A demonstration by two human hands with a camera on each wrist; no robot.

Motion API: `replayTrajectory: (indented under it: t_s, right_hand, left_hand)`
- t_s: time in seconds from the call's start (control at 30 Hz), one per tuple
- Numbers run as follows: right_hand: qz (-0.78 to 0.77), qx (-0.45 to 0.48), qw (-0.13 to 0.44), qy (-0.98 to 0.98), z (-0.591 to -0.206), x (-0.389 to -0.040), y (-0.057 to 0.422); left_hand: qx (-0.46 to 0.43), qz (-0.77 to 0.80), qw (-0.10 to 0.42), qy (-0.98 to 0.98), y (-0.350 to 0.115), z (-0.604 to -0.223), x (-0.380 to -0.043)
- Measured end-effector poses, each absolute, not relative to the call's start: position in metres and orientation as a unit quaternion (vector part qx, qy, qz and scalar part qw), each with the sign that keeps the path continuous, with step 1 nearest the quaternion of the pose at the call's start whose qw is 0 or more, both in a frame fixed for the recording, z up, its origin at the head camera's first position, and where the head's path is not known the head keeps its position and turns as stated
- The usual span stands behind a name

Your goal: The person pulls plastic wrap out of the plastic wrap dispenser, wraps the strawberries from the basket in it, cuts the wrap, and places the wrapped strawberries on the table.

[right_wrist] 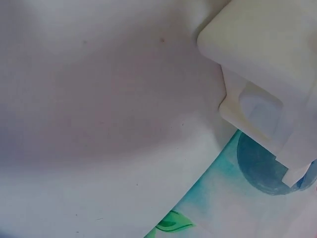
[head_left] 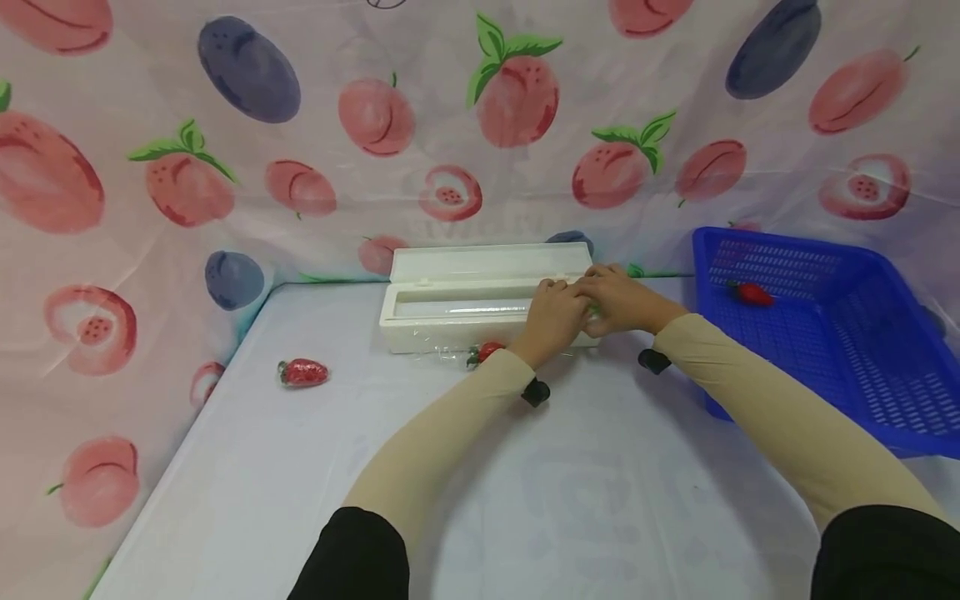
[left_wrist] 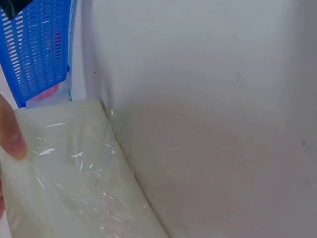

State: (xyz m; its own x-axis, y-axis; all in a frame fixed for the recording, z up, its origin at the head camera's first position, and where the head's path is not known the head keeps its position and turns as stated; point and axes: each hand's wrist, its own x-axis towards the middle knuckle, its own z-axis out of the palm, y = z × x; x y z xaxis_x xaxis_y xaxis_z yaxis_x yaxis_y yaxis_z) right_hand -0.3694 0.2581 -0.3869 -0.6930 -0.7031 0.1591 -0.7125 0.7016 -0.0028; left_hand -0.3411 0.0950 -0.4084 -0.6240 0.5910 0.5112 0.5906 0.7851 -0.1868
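Note:
A white plastic wrap box [head_left: 420, 335] stands at the table's back with its lid [head_left: 487, 262] raised and a roll [head_left: 465, 307] inside. My left hand [head_left: 553, 321] and right hand [head_left: 618, 300] meet at its right end, fingers bent, a bit of green showing between them. What they hold I cannot tell. In the left wrist view, my left thumb [left_wrist: 14, 136] rests against the box, where clear plastic wrap [left_wrist: 94, 163] drapes down the front. A strawberry [head_left: 489, 351] lies before the box, partly hidden by my left forearm. My right hand is out of frame in the right wrist view.
A shiny, wrapped-looking strawberry [head_left: 303, 372] lies on the white table [head_left: 247, 467] at left. The blue basket [head_left: 832, 342] at right contains another strawberry [head_left: 752, 293]. Behind the table hangs a fruit-print cloth [head_left: 300, 242].

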Motion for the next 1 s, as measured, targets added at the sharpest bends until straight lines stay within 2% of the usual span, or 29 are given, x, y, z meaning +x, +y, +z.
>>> replayTrajectory:
  t_s: [0.27,0.57,0.8,1.0]
  right_hand:
    - [0.006,0.4,0.094,-0.911,-0.389,-0.372,0.254]
    - [0.02,0.403,0.069,-0.912,-0.388,-0.37,0.252]
    - [0.0,0.396,0.079,-0.915,-0.385,-0.367,0.255]
    - [0.002,0.394,0.082,-0.916,-0.387,-0.366,0.256]
  left_hand:
    - [-0.328,-0.004,0.303,-0.895,0.088,-0.409,-0.342]
    - [-0.325,-0.009,0.281,-0.903,0.076,-0.407,-0.341]
    - [-0.324,-0.011,0.288,-0.901,0.048,-0.408,-0.343]
    - [-0.328,0.001,0.285,-0.9,0.042,-0.406,-0.342]
